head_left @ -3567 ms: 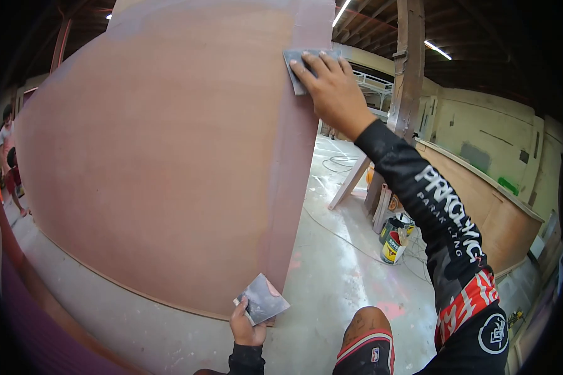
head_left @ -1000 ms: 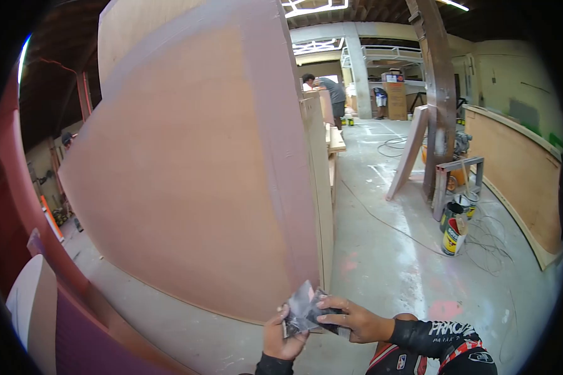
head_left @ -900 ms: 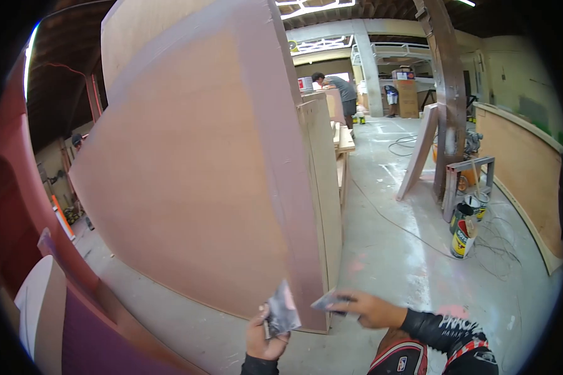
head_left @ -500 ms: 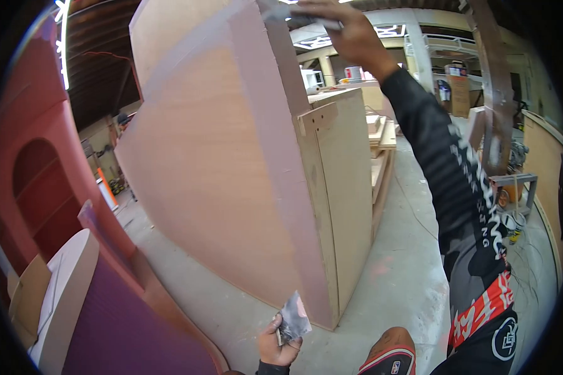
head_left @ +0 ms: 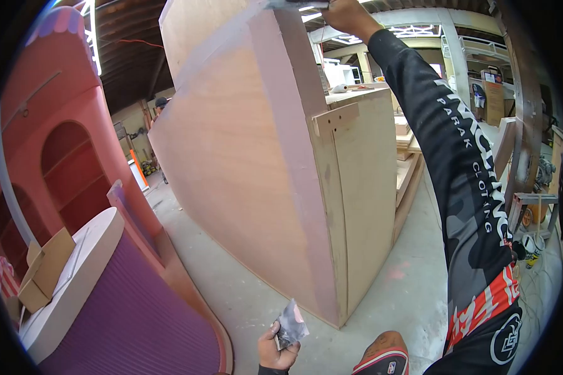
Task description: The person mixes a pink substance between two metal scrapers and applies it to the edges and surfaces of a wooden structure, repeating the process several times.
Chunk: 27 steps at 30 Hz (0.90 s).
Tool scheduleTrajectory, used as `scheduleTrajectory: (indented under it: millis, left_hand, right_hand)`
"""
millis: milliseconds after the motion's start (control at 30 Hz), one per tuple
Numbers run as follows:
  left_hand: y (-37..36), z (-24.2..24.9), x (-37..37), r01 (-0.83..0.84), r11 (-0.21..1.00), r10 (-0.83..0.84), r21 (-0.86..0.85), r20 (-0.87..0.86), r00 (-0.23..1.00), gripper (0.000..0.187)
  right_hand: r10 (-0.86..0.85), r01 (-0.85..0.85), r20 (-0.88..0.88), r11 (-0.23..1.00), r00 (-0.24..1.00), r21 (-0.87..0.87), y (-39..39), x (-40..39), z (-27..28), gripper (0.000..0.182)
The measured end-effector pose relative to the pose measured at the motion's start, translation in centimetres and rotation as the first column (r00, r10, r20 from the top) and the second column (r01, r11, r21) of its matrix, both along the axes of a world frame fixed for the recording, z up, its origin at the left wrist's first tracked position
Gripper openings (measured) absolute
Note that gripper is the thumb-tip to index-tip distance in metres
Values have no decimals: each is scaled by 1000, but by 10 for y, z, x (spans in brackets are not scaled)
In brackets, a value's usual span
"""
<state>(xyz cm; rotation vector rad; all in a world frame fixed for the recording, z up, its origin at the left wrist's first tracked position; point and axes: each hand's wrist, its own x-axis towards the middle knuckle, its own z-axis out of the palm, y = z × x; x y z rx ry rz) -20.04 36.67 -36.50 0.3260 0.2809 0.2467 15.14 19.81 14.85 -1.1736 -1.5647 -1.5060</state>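
At the top of the view, my right hand (head_left: 351, 17) is closed on a flat dark spreader (head_left: 303, 4), cut off partly by the frame. The spreader lies over the upper edge of a tall curved plywood panel (head_left: 234, 162), where a greyish smear of filler (head_left: 216, 56) runs across the wood. Low in the middle, my left hand (head_left: 276, 351) grips a small flat plate (head_left: 291, 328) smeared with grey and pink filler. This plate is held in front of the panel's bottom edge. A pinkish filler band (head_left: 288, 131) follows the panel's vertical corner.
A purple ribbed counter (head_left: 150, 312) with a white top and an open cardboard box (head_left: 47, 269) stands left. Behind it rises a pink arched structure (head_left: 75, 106). A plywood box (head_left: 366, 187) adjoins the panel at right. My shoe (head_left: 385, 359) is on the concrete floor (head_left: 413, 275).
My view has swung left, so the scene sits further right. My right hand and spreader have shifted up and toward the panel's top corner. The left hand keeps its plate low.
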Motion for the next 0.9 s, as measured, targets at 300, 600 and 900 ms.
scheduleTrajectory:
  millis: [300, 600, 900]
  left_hand:
    - [-1, -28, 16, 71, 997, -71, 9, 18, 997, 28]
    - [-8, -31, 13, 81, 997, -80, 10, -64, 995, 25]
    - [-24, 9, 26, 0, 999, 2, -33, 49, 999, 25]
  right_hand:
    - [-146, 145, -5, 989, 989, -37, -13, -8, -51, 47]
    - [-248, 243, 88, 968, 965, 59, -4, 3, -102, 56]
    - [-182, 187, -70, 980, 981, 69, -2, -2, -167, 46]
